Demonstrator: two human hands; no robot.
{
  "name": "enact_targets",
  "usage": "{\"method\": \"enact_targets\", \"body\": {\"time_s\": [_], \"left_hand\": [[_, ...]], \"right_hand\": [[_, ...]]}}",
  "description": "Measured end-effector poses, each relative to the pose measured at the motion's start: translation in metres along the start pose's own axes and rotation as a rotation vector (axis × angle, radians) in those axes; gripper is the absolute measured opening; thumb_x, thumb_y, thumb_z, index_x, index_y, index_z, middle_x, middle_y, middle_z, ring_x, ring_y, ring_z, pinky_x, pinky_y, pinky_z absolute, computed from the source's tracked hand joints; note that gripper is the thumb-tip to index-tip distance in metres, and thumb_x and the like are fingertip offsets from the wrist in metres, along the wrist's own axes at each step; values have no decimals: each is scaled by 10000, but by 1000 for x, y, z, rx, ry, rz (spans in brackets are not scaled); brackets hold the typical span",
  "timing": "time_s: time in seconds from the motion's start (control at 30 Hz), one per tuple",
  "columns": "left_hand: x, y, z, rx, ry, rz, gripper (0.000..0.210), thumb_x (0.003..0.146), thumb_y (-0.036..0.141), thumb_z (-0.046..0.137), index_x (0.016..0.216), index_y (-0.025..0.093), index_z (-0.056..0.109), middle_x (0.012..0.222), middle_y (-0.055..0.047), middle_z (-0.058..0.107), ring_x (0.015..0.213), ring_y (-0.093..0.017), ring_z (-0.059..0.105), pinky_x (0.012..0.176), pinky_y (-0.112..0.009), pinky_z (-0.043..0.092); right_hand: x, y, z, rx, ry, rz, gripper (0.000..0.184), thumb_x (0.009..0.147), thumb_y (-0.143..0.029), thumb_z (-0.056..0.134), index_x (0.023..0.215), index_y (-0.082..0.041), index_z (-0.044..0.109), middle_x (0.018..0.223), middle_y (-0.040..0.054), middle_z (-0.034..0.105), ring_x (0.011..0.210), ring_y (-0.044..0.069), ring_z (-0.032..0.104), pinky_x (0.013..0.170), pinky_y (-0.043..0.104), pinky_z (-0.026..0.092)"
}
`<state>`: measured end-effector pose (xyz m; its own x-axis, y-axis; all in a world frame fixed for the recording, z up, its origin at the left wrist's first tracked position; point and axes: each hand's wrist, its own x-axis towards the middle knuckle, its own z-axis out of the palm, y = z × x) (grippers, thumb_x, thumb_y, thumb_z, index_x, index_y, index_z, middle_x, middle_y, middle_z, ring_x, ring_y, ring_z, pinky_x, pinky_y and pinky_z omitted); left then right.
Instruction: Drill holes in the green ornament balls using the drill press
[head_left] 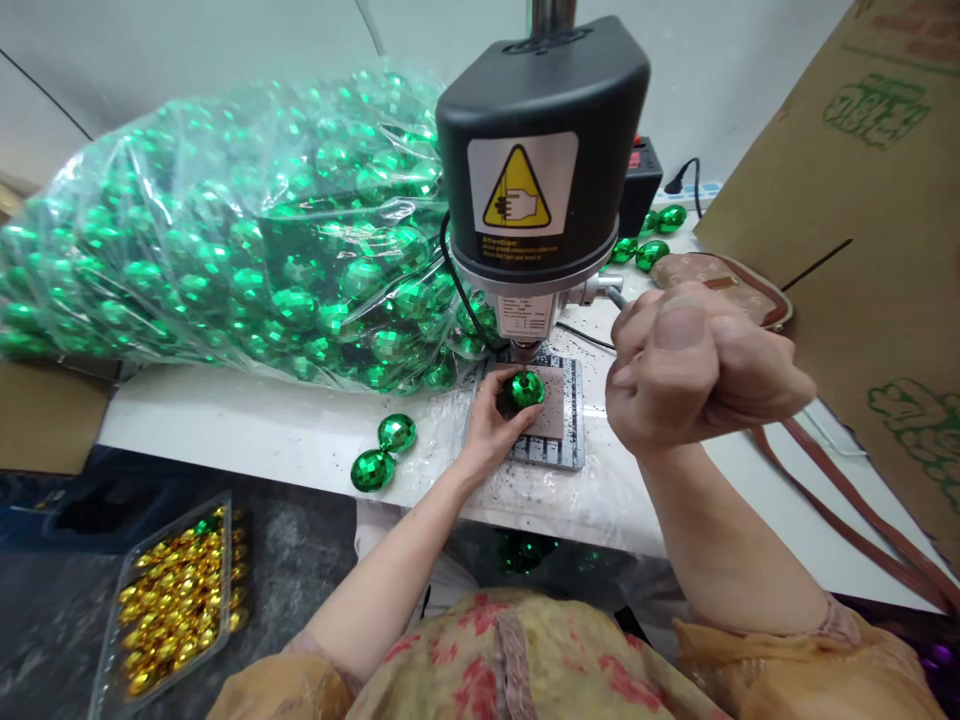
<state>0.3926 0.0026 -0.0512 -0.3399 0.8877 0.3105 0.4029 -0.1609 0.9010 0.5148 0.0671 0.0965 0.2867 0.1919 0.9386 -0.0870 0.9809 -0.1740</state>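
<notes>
My left hand [487,430] grips a shiny green faceted ball [529,390] between thumb and fingers, on a brown square pad [553,420] over the slotted metal base [574,455]. The bit of a small black bench drill [540,190] comes down onto the top of that ball; whether it has entered the ball I cannot tell. My right hand [690,365] is closed in a fist at the drill's lever [615,296], whose far end is hidden by the fingers. Dark specks are scattered around the base.
A clear bag [225,240] bulges with green balls on the left. Two loose green balls [384,452] lie near the front edge. Right are a pouch [724,280] with a brown strap and a cardboard box [840,200]. Below left, a clear tub [225,570] holds gold balls.
</notes>
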Motion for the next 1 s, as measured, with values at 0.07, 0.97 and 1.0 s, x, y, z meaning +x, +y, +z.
{"method": "enact_targets", "body": {"time_s": [0.07, 0.97, 1.0], "left_hand": [[0, -1, 0, -4, -3, 0, 488, 777, 344, 772, 1198, 205, 568, 1183, -92, 651, 1125, -249, 615, 984, -406, 480], [-2, -7, 2, -49, 0, -23, 506, 757, 321, 796, 1198, 221, 569, 1197, -88, 648, 1124, -251, 612, 992, -420, 484], [-1, -7, 3, -52, 0, -18, 503, 757, 320, 795, 1197, 220, 571, 1198, -87, 649, 1129, -249, 612, 993, -416, 484]], "right_hand": [[-3, 2, -2, 23, -4, -12, 484, 884, -197, 525, 579, -169, 150, 436, -51, 232, 394, 48, 327, 428, 256, 269], [-21, 11, -24, -100, -287, -34, 422, 883, -272, 558, 586, -196, 268, 515, -45, 412, 449, 56, 419, 450, 264, 344], [-18, 10, -25, -122, -325, 18, 418, 894, -312, 560, 586, -194, 302, 531, -38, 436, 475, 62, 447, 468, 267, 366]]}}
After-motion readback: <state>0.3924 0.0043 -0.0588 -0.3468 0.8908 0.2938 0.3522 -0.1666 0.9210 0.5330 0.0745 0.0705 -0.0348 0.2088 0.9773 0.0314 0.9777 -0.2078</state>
